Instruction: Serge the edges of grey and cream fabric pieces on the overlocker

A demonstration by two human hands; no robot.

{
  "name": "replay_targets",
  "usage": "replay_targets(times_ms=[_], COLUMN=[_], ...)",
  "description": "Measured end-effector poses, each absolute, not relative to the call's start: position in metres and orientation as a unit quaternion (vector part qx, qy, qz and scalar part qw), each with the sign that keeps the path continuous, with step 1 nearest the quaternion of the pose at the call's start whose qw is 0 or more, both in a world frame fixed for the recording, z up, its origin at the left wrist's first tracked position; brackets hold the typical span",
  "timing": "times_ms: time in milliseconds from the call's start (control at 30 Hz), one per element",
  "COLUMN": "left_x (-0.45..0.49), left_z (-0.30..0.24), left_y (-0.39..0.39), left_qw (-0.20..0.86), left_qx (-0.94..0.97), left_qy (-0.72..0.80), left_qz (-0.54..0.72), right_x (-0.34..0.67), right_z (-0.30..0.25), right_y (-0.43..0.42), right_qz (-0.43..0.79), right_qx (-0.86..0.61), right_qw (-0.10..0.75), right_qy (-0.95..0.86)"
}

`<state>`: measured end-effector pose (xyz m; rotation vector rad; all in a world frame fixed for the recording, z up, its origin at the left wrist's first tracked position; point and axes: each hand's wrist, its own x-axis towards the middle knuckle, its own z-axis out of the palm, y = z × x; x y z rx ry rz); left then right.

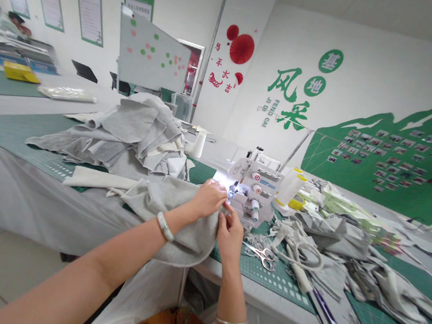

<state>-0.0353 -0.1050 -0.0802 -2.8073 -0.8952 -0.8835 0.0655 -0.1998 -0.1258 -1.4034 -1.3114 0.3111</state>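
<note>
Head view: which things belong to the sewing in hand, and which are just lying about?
Belongs:
- grey cloth, left hand on it, right hand at its edge
- sewing machine, lamp lit
- probably the yellow-topped cone and cloth pile

Lying about, it seems:
- scissors
- yellow box
- clear packet

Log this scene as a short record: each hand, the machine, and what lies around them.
Left hand: on the grey cloth, close to the machine's brightly lit working area
Right hand: at the cloth's right edge
Machine: white sewing machine, dials on its front
Left of machine: heaped grey fabric pieces, white thread cone
Right of machine: yellow-topped cone, fabric scraps
Beside right hand: scissors
</note>
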Motion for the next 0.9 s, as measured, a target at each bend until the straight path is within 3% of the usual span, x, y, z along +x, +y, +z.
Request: replay_targets(times_ms=[233,900], left_x=[-0.0404,-0.0416], left_z=[-0.0775,-0.0815], left_y=[-0.1069,-0.1037], left_qw=[-0.039,-0.028], left_qx=[-0.906,-0.901], left_qy=[-0.300,-0.298], left_qz=[-0.297,-0.313], right_x=[0.0697,0.0699], right_z=[-0.1249,-0.1198], right_y=[-0.1979,-0.1958], right_qz=[0.122,0.128], right_qx=[-0.585,-0.581], right_qw=[0.566,0.579], right_qy=[-0.568,-0.558])
